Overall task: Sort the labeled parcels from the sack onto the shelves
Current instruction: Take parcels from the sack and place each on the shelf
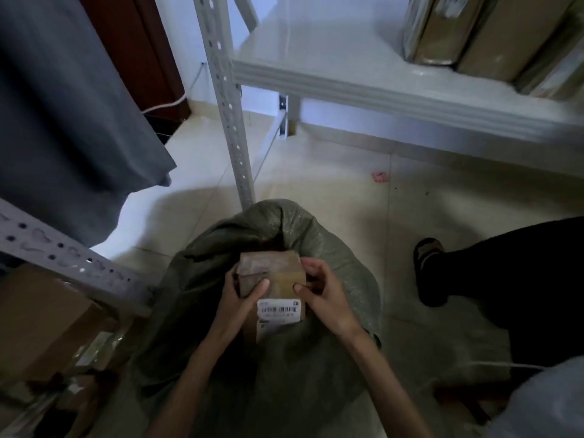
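over the open green sack (284, 358), the left hand (243, 300) and right hand (322, 295) clasp a small labeled parcel (271, 273) from either side, thumbs pressed on top. a few parcels (474, 36) already stand on the shelf (347, 86); this one looks not yet shelved, and how many remain inside is hidden.

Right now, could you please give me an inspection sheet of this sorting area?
Surface: pale tiled floor, small pink scrap on it.
Job's things: brown parcel with barcode label, held over the open green sack; wrapped parcels already on the white shelf.
Clutter: cardboard boxes under the left rack.
Grippers: left hand and right hand both grip the parcel, fingers on its sides.
Cables: white cord by the dark door.
Surroundings: grey cloth hanging left; another person's leg and shoe at right.
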